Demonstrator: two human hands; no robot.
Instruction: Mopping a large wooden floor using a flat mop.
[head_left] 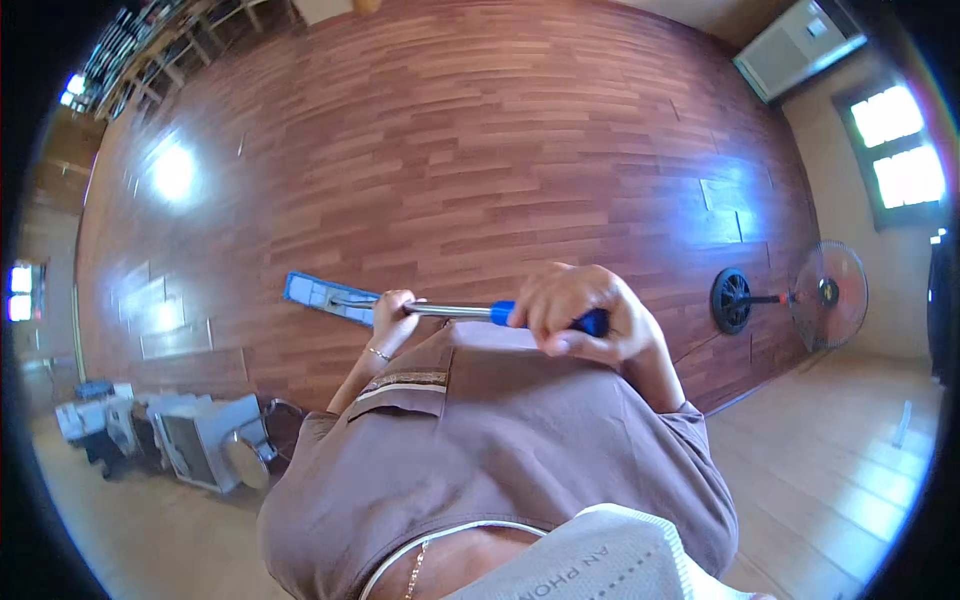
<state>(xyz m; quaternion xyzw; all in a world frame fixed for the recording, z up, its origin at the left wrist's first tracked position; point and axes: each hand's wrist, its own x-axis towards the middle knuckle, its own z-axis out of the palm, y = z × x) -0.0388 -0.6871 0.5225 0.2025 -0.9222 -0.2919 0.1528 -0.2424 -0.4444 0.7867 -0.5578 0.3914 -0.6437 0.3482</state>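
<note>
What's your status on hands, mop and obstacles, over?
Left hand gripping metal pole, right hand round blue grip. Flat mop head out left. Pedestal fan off right, clear of it.

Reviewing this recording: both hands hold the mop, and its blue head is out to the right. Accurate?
Not quite: the head view shows the blue mop head out to the left. The left hand and right hand do hold the mop.
</note>
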